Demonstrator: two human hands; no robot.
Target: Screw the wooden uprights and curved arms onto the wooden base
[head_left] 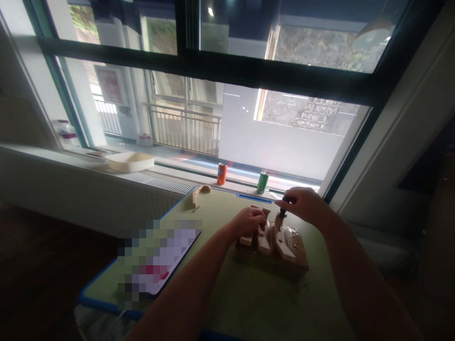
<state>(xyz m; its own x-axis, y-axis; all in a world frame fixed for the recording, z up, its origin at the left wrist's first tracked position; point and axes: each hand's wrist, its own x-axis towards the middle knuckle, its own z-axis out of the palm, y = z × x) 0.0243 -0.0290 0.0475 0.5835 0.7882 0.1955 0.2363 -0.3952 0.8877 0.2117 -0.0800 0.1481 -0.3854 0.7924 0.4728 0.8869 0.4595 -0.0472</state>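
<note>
My right hand (302, 202) is closed around the dark handle of a screwdriver (283, 212). The tool is held nearly upright, its lower end at a curved wooden piece (284, 247) lying on a brown block or box (301, 259). Whether the tip touches a screw is too small to tell. My left hand (251, 220) hovers over the block's left half, fingers curled together beside another pale wooden piece (263, 242); what is between them is hidden. A third wooden piece (245, 240) lies below that hand. Small shiny bits (293, 237), perhaps screws, lie on clear plastic at the block's right.
A loose curved wooden piece (199, 193) lies at the table's (220, 293) far left corner, a small metal piece (195, 209) near it. A partly blurred flat device (177, 258) is on the left. Orange can (222, 174), green can (262, 182) and cream tray (131, 162) stand along the windowsill.
</note>
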